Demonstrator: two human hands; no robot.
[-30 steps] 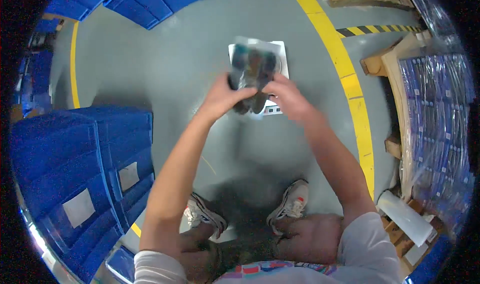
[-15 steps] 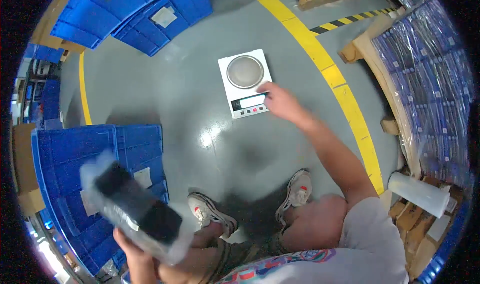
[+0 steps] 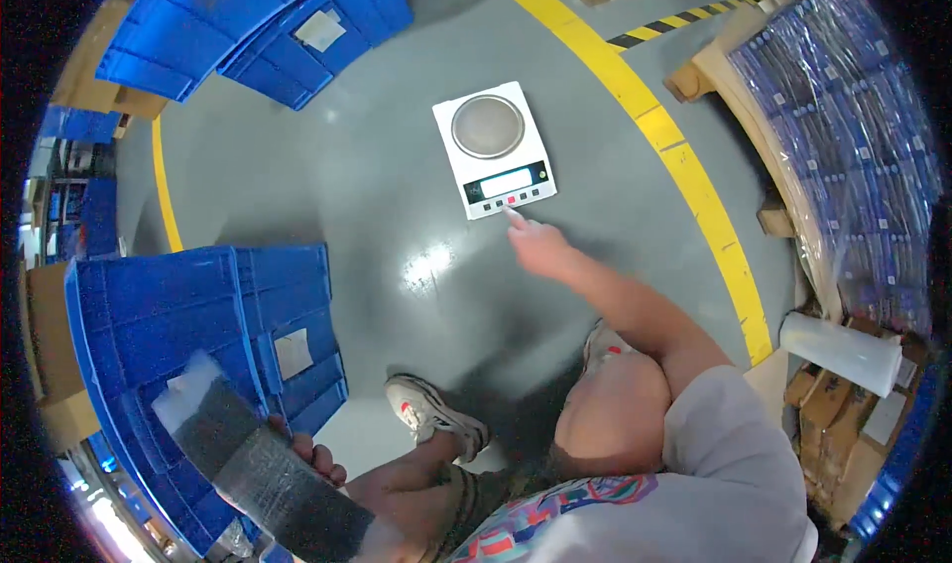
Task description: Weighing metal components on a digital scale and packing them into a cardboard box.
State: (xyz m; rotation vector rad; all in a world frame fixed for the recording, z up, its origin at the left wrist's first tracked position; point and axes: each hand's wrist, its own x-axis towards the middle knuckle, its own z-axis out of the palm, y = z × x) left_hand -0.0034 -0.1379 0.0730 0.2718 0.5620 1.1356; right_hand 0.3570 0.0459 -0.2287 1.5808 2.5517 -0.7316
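Observation:
A white digital scale (image 3: 518, 158) with a round metal pan (image 3: 488, 126) lies on the grey floor ahead of me. My right hand (image 3: 540, 247) reaches toward its front edge, index finger stretched out at the row of buttons (image 3: 511, 201) and the other fingers curled. Nothing is held in it. Whether the fingertip presses a button, I cannot tell. At lower left, my left hand (image 3: 315, 457) grips a long dark package in clear plastic (image 3: 268, 469). Its contents are too blurred to name. The fingers show along one side of the package; the palm is hidden beneath.
Blue plastic crates (image 3: 159, 315) stand beside me on the left, with more blue crates (image 3: 297, 57) at far left. A yellow floor line (image 3: 635, 97) curves past on the right. Beyond it are a film-wrapped pallet load (image 3: 833, 136), a white roll (image 3: 841, 355) and cardboard boxes (image 3: 828, 419).
My right hand has drawn back from beside the scale's display to its button row. The left hand has turned the package, so its fingers now show on the upper side.

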